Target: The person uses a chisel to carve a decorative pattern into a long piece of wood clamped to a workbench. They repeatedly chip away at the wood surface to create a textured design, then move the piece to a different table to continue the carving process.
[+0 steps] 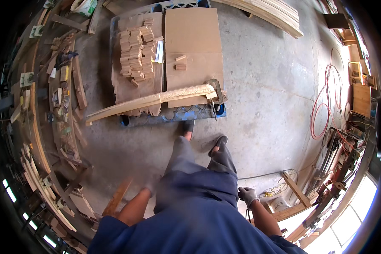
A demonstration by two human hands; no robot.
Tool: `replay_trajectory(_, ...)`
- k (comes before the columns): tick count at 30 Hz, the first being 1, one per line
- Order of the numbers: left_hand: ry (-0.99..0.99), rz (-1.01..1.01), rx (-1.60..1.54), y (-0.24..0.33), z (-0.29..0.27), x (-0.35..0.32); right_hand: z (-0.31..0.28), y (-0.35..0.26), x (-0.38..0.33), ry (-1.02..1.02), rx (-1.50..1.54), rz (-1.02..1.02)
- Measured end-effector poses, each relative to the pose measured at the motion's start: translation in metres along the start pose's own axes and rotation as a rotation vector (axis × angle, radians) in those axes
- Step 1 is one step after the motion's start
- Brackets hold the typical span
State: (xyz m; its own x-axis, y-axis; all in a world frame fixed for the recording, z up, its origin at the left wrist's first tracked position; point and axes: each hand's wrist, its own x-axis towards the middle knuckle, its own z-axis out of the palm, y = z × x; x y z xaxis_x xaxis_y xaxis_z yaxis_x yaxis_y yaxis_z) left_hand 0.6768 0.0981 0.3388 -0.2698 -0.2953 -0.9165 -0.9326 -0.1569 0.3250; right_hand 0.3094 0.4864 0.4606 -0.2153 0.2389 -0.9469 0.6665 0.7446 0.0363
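Your left hand (151, 186), at 7 o'clock in view, is blurred; its grip cannot be told. Your gloved right hand (248, 195), at 5 o'clock, has curled fingers; whether it grasps anything cannot be told. Your forward shoe (189, 126) is close to the pallet (190, 114) and could catch its edge. The carved rail (175, 95) lies across it at 10 o'clock; knocking its overhanging left end, or a loose clamp (218, 87) at 1 o'clock, could shift it into the stacked blocks (135, 53) at 11 o'clock.
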Motion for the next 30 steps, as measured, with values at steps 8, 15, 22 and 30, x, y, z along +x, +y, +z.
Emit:
replay_trajectory(8,-0.027,0.262,-0.114,0.000,0.098,-0.028,-0.028,-0.050,0.042,-0.094,-0.088,-0.232)
replay_trajectory(15,0.193,0.034,-0.107,-0.015,0.182,-0.078,-0.098,-0.091,0.138,-0.280,-0.195,-0.428)
replay_trajectory(22,0.300,-0.142,-0.241,-0.048,0.282,-0.080,-0.111,-0.147,0.139,-0.116,-0.343,-0.360)
replay_trajectory(30,0.369,-0.288,-0.004,-0.158,0.363,-0.006,-0.037,-0.174,0.081,-0.142,-0.572,-0.426)
